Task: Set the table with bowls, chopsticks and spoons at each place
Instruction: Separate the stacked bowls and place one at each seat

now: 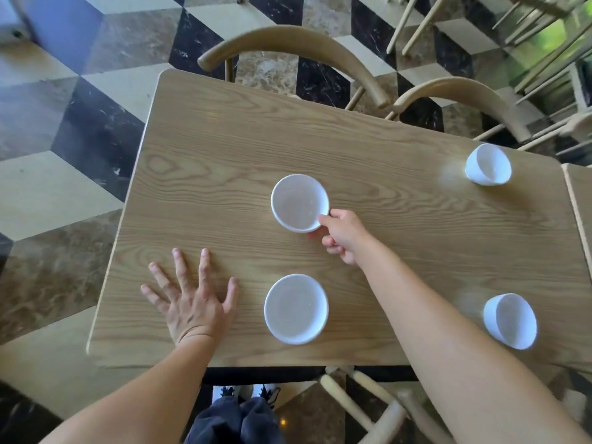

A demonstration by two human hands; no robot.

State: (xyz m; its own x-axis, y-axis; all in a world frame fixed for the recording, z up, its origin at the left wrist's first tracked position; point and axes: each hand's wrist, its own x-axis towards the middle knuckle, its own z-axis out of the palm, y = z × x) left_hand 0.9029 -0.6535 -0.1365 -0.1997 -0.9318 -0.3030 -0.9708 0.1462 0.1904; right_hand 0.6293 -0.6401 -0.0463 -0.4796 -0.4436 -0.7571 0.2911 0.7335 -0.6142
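Several white bowls stand on the light wooden table [224,155]. My right hand [342,237] pinches the near right rim of the middle bowl [298,201], thumb on top of the rim. A second bowl [296,308] sits close to the front edge. Two more bowls stand on the right side, one at the far right [488,164] and one at the near right [509,320]. My left hand [189,296] lies flat on the table with fingers spread, left of the near bowl, holding nothing. No chopsticks or spoons are in view.
Two wooden chairs [294,43] [455,94] stand at the far side, and another chair [381,408] is tucked under the near edge. A second table [581,200] abuts on the right. The floor is patterned tile.
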